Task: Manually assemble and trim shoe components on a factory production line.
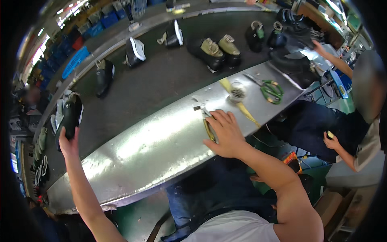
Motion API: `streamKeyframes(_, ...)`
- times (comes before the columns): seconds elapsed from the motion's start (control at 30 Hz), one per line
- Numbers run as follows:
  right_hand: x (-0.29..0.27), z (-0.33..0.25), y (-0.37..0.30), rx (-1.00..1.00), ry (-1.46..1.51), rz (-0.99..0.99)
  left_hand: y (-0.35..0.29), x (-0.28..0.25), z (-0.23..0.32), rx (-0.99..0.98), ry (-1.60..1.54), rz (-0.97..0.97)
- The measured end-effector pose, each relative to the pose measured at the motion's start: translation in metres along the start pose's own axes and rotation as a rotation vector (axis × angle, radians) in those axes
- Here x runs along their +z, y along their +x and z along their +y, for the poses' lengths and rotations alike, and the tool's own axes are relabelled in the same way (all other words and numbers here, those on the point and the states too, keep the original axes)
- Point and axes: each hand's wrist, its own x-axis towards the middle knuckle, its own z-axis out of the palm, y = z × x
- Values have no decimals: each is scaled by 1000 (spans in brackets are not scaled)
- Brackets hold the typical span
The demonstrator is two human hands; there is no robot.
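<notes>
At the far left, my left hand [69, 141] is closed on a black shoe [73, 111], its pale sole edge showing along the right side. My right hand [226, 133] lies over a pair of pliers [208, 128] on the shiny metal bench [149, 139]. The thumb and fingers come round the pliers' yellowish handles; their metal jaws point away from me. A small round container of nails [237, 95] stands beyond my right hand, on a yellow strip [249, 114]. Farther right lie scissors with green-wrapped handles [271, 91].
A dark conveyor belt [145, 88] beyond the bench carries several shoes, among them a black one [105, 76] and a white-lined one [136, 51]. Dark shoe parts [294, 66] are heaped at the bench's right end. A co-worker [365, 97] sits close on the right.
</notes>
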Motion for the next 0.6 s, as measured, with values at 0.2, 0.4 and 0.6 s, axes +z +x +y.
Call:
streamKeyframes(0.2, 19, 13, -2, -100, 103, 168, -289, 22, 41, 269, -161, -422)
streamKeyframes(0.4, -10, 17, -38, -80, 249, 38, -430, -30, -10, -62, -249, -653)
streamKeyframes(0.6, -50, -25, -210, 256, 845, 84, -572, -6, -94, -272, 507, -467)
